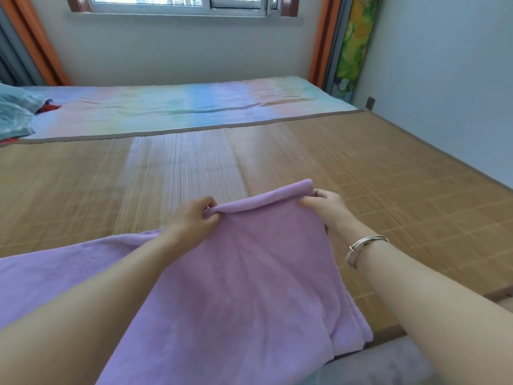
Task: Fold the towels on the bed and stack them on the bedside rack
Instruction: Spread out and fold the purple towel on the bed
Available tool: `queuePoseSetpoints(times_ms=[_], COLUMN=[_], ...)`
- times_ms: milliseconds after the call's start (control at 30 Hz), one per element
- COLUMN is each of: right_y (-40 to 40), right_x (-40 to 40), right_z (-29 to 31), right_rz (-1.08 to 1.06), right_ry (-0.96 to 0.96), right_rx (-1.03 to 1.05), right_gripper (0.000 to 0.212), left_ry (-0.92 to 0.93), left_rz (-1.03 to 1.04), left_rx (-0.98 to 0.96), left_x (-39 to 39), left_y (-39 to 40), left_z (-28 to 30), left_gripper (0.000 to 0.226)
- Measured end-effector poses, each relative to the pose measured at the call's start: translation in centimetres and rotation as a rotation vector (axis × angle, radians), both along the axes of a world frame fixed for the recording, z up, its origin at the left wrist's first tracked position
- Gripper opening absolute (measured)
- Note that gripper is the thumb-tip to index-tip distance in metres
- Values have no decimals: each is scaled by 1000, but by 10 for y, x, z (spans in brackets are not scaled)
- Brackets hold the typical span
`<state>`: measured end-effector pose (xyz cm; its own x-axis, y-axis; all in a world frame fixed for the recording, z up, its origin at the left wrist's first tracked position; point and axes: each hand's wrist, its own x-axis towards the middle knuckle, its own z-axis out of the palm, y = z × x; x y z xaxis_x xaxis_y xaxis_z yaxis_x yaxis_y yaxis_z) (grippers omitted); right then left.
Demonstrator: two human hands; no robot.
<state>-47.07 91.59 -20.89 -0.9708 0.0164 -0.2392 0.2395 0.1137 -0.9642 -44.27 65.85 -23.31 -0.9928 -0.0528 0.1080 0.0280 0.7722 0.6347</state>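
Note:
A lilac towel lies on the bamboo mat of the bed, with its far edge lifted off the mat. My left hand pinches the left end of that raised edge between thumb and fingers. My right hand grips the right end of the same edge. The cloth slopes down from both hands toward me and spreads out to the left under my left forearm. Layered towel edges show at the lower right, near the bed's front edge. No rack is in view.
A pastel rainbow sheet covers the far half of the bed under the window. A teal pillow lies at the far left. A wall runs along the right side. A grey surface lies below the bed's front edge.

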Motion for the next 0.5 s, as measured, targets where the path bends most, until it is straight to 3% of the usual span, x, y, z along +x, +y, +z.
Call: queuePoseSetpoints(times_ms=[133, 300, 367, 500], right_y=[-15, -30, -31, -27], right_x=[-53, -91, -94, -77], right_z=[-36, -79, -91, -100], right_rz=[7, 16, 29, 51], right_ry=[84, 130, 126, 162], right_rx=[207, 308, 403, 566], right_gripper=[12, 19, 6, 35], left_ry=[-7, 31, -9, -92], left_rz=[53, 109, 100, 106], left_rx=[-124, -252, -340, -433], left_x=[-31, -55, -60, -63], left_y=[-5, -13, -16, -14], left_z=[-20, -49, -60, -79], left_gripper=[36, 38, 35, 25])
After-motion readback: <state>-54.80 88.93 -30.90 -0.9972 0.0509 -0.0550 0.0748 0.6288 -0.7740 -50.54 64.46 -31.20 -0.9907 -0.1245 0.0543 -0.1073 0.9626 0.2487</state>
